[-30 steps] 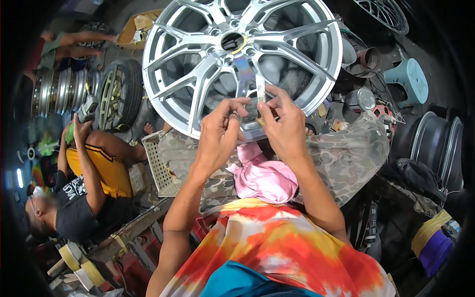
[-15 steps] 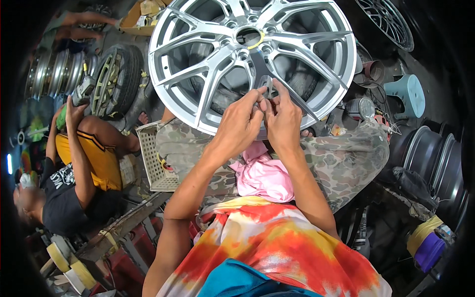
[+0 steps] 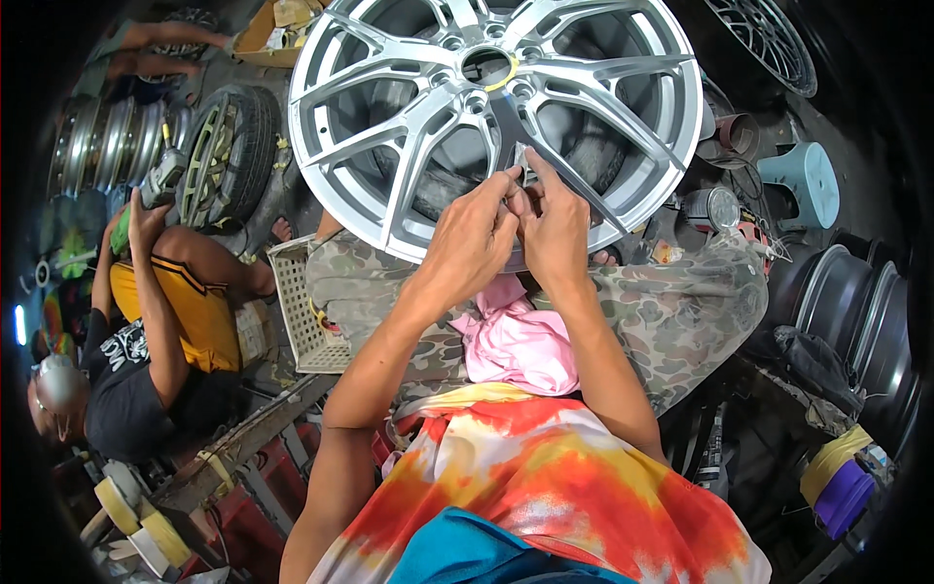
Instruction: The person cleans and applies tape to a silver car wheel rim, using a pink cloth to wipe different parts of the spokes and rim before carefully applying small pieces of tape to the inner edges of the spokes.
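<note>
Closest in, my tie-dyed shirt (image 3: 525,457), and between it and the wheel (image 3: 420,114) a bunched pink cloth (image 3: 520,352) on my camouflage trousers (image 3: 676,326). Now my 2 hands, meeting over the wheel's near side! Left hand (image 3: 470,232) curled, fingertips pressed up to the right; right hand (image 3: 556,219) bent too, index finger stretched along 1 dark spoke of the wheel. There's 1 small pale piece (image 3: 522,154) at that fingertip, mostly covered, so which hand grips it I can't tell. The silver wheel faces me just past my lap, its centre hole edged yellow. Left of the wheel, a plastic basket (image 3: 295,316); right of it, a tin (image 3: 718,209), then a blue stool (image 3: 819,183). Well left of the wheel, a co-worker (image 3: 126,389) holds a power tool (image 3: 162,182), with a tire (image 3: 255,146) between tool and wheel. Beyond the wheel's far left, a cardboard box (image 3: 255,47).
</note>
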Demonstrator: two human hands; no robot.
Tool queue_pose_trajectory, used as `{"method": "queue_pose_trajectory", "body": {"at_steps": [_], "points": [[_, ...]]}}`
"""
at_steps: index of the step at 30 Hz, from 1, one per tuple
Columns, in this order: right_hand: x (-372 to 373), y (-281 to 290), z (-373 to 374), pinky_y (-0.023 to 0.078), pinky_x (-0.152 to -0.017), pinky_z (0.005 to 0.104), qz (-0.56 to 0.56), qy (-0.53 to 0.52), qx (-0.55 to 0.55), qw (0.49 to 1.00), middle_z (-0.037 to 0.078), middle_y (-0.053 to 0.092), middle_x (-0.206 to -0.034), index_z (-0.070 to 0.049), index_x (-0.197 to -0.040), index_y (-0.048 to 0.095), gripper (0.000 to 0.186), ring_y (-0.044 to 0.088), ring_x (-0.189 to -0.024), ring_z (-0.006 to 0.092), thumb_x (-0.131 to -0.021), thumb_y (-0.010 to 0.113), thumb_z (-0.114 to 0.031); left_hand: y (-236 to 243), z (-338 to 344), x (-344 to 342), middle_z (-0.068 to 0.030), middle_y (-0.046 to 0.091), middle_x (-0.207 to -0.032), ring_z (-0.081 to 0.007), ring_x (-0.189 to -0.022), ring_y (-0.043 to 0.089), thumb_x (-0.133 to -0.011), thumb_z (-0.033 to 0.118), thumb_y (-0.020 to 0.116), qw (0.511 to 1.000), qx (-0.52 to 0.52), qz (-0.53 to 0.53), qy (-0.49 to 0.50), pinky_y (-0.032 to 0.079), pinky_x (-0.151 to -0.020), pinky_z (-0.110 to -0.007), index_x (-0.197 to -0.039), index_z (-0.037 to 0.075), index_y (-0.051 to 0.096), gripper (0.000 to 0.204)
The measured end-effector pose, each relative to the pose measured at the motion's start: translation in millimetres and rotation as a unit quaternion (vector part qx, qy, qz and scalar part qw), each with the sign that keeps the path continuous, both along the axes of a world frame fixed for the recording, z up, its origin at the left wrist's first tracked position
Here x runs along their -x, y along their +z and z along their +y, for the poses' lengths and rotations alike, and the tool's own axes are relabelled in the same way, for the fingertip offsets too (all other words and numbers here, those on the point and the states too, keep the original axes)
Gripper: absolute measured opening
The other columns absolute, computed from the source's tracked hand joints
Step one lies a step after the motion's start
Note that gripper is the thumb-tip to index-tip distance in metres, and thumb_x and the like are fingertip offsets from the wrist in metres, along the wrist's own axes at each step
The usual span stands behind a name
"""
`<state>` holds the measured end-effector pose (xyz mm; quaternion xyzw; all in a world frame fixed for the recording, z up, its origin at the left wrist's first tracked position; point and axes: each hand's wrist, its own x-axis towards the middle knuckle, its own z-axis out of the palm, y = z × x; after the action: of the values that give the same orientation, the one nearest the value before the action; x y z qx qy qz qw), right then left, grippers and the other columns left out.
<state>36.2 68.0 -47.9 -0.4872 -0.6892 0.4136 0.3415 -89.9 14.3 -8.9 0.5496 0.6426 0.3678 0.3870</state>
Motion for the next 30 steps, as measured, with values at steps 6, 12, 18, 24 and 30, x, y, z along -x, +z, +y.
{"method": "queue_pose_trajectory", "body": {"at_steps": [6,12,18,24,30], "points": [[-0.7,-3.1,1.7,0.054,-0.073,0.0453,0.04,-0.005,0.038,0.998,0.024,0.073,-0.088,0.004,-0.136,0.061,0.045,0.073,-0.08,0.0391,-0.091,0.065,0.0,0.6,-2.2,-1.1,-0.0257,0.068,-0.099,-0.0469,-0.093,0.066,-0.092,0.001,0.051,0.999,-0.025,0.048,0.005,0.052,-0.083,-0.05,-0.131,-0.01,0.054,0.041],[-1.2,-2.8,4.2,0.054,-0.073,0.0446,0.039,0.003,0.05,0.998,0.023,0.073,-0.086,0.002,-0.135,0.063,0.044,0.072,-0.078,0.0386,-0.091,0.066,-0.001,-2.5,-2.1,-0.2,-0.0286,0.066,-0.128,-0.0341,-0.067,0.066,-0.094,0.002,0.051,0.998,-0.033,0.049,0.004,0.052,-0.064,-0.042,-0.12,-0.007,0.056,0.028],[-5.3,-5.1,5.1,0.053,-0.073,0.0449,0.046,0.015,0.068,0.997,0.022,0.072,-0.083,0.001,-0.134,0.063,0.044,0.071,-0.074,0.0375,-0.09,0.067,-0.001,7.6,-6.0,-3.1,-0.0225,0.065,-0.098,-0.0467,-0.09,0.064,-0.091,-0.001,0.051,0.997,-0.012,0.077,-0.008,0.051,-0.081,-0.049,-0.134,-0.007,0.053,0.043],[-25.8,32.3,6.6,0.053,-0.065,0.037,0.089,-0.007,0.103,0.991,0.014,0.071,-0.078,0.001,-0.137,0.062,0.045,0.072,-0.07,0.0234,-0.093,0.069,-0.004,20.7,-11.0,0.3,-0.0195,0.067,-0.097,-0.0344,-0.075,0.064,-0.091,-0.002,0.054,0.999,0.007,0.037,0.02,0.051,-0.074,-0.042,-0.118,-0.004,0.059,0.028],[-78.1,91.7,26.7,0.055,-0.068,0.0212,0.215,-0.049,0.101,0.97,0.004,0.065,-0.089,0.004,-0.144,0.054,0.046,0.069,-0.081,0.0103,-0.1,0.065,0.0,23.2,-5.1,20.0,-0.0131,0.07,-0.098,-0.0074,-0.062,0.051,-0.093,0.0,0.056,0.985,-0.002,0.153,0.082,0.043,-0.056,-0.028,-0.115,-0.002,0.062,0.024]]}}
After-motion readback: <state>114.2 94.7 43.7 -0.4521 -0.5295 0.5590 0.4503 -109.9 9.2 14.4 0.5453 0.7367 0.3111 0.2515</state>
